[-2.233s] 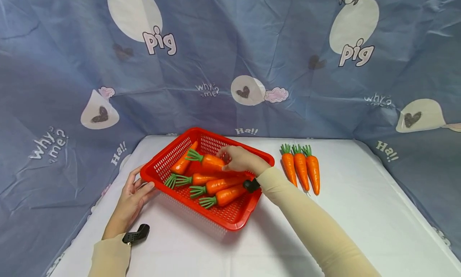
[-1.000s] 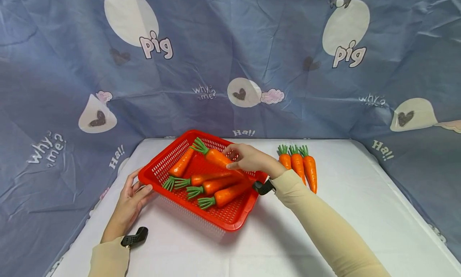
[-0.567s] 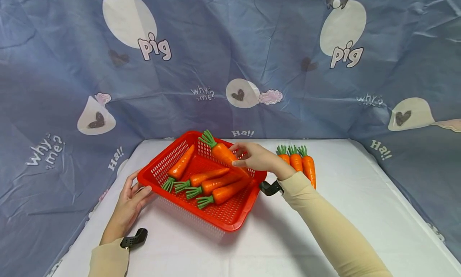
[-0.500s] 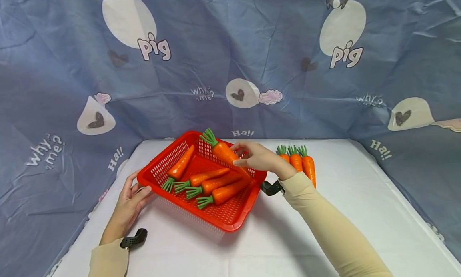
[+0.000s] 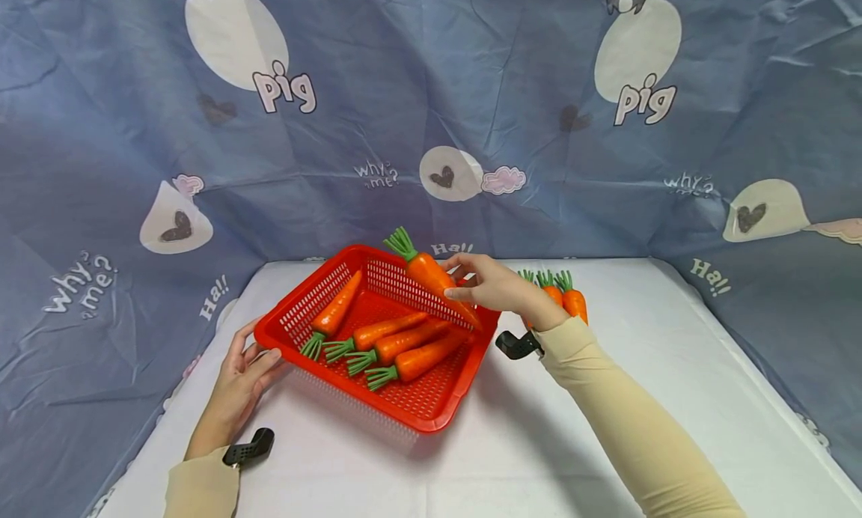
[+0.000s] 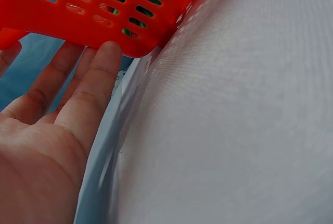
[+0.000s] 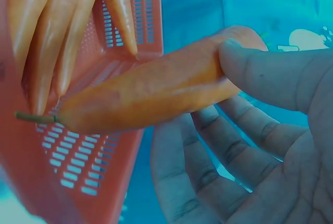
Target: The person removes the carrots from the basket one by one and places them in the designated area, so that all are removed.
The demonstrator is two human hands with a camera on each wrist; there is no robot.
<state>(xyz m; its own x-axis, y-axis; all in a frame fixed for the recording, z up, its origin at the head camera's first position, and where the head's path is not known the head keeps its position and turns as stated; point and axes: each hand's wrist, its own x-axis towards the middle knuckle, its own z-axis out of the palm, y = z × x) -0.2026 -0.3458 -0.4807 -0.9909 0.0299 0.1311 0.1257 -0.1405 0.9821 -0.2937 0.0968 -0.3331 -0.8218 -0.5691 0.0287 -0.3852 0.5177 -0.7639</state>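
My right hand (image 5: 491, 282) pinches an orange carrot (image 5: 434, 272) between thumb and fingers, above the basket's back right part. The carrot tilts, its green tops up to the left and its narrow end down towards the right wall; in the right wrist view, my thumb presses the thick end of the carrot (image 7: 156, 91). At the left corner of the red basket (image 5: 419, 422), my left hand (image 5: 239, 379) holds the rim, thumb in front and fingers on the outer side. Inside lie three carrots (image 5: 420, 359) side by side and a single carrot (image 5: 337, 307) near the left wall.
Three more carrots (image 5: 575, 305) lie in a row on the white tabletop (image 5: 673, 368) to the right, partly hidden by my right wrist. A blue printed cloth (image 5: 572, 189) rises behind the table and along its sides.
My right hand has lifted the carrot up and to the right, swinging its green tops above the back rim. My left hand stays at the basket's corner.
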